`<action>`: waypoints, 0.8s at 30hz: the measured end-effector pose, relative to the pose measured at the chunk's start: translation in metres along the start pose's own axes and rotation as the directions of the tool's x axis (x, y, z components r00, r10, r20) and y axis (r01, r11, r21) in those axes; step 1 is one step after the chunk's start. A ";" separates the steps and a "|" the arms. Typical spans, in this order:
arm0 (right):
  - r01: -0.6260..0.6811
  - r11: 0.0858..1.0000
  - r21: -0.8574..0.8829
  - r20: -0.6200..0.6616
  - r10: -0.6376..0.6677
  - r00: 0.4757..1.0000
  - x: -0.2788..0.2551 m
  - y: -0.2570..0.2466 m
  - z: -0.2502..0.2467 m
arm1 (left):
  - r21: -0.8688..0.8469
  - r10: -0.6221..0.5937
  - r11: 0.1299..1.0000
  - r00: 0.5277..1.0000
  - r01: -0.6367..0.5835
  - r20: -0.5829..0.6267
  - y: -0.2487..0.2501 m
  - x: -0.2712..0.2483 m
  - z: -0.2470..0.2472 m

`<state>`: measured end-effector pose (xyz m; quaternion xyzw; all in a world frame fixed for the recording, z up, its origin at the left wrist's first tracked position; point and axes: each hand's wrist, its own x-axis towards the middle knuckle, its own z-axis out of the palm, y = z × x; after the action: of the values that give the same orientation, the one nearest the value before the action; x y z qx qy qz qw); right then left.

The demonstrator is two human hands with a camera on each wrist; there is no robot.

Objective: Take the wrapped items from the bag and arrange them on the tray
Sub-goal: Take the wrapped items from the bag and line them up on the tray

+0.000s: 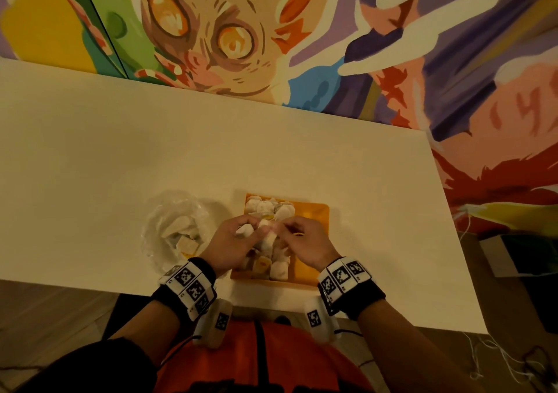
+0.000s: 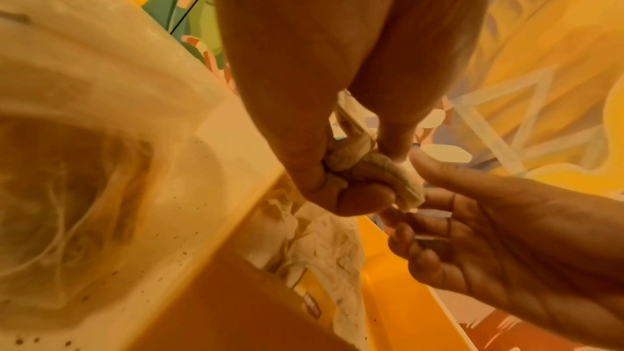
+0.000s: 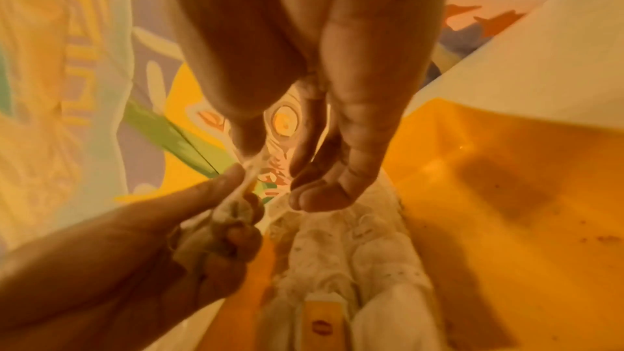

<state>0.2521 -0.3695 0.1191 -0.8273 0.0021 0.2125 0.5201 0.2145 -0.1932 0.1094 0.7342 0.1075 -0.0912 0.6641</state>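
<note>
The wrapped items are small white tea bags. Several tea bags (image 1: 268, 208) lie in a row down the left side of the orange tray (image 1: 317, 211). Above the tray, my left hand (image 1: 247, 226) grips one crumpled tea bag (image 2: 374, 170) between thumb and fingers. My right hand (image 1: 290, 226) meets it from the right and pinches the thin string (image 3: 246, 178) that runs up from that tea bag (image 3: 216, 226). More tea bags sit in the clear plastic bag (image 1: 178, 226), left of the tray.
The white table (image 1: 120, 151) stretches far and left of the tray. The tray's right half (image 3: 506, 196) is bare orange. A painted mural wall (image 1: 271, 30) stands behind the table's far edge. The tray sits near the table's front edge.
</note>
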 end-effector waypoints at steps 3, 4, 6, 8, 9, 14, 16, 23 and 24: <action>0.053 0.998 0.038 0.024 -0.054 0.998 -0.002 -0.002 0.004 | 0.028 0.002 1.000 1.000 -0.003 0.018 0.003 0.000 0.000; 0.054 0.998 0.038 0.025 -0.055 0.998 -0.001 -0.001 0.004 | 0.015 -0.018 1.000 1.000 0.017 0.024 0.004 0.000 0.001; 0.041 0.999 0.024 0.053 -0.042 0.998 -0.001 0.002 0.000 | 0.014 -0.044 0.999 0.998 0.044 0.039 0.006 -0.001 0.000; 0.000 1.000 0.015 0.137 -0.002 0.991 -0.002 0.007 -0.005 | 0.060 -0.050 0.997 0.998 0.048 0.041 0.005 -0.001 -0.002; -0.012 1.000 -0.015 0.186 0.015 0.982 -0.003 0.009 -0.009 | 0.059 -0.060 0.997 0.997 0.058 0.042 0.005 -0.002 -0.003; -0.013 0.948 -0.319 0.305 0.116 0.945 -0.009 0.013 -0.019 | 0.061 -0.087 0.995 0.995 0.084 0.043 0.006 -0.003 -0.003; -0.022 0.907 -0.421 0.342 0.181 0.922 -0.011 0.014 -0.017 | 0.054 -0.087 0.995 0.996 0.085 0.037 0.006 -0.003 -0.003; 0.052 0.754 -0.655 0.321 0.216 0.922 -0.012 0.019 -0.004 | 0.039 -0.092 0.995 0.995 0.091 0.041 0.007 -0.002 -0.001; 0.041 0.736 -0.675 0.296 0.220 0.930 -0.011 0.021 -0.002 | 0.037 -0.092 0.995 0.995 0.091 0.039 0.008 -0.002 -0.001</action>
<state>0.2377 -0.3834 0.1055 -0.9046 -0.1282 0.3703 0.1676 0.2146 -0.1935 0.1175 0.7381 0.1257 -0.1384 0.6483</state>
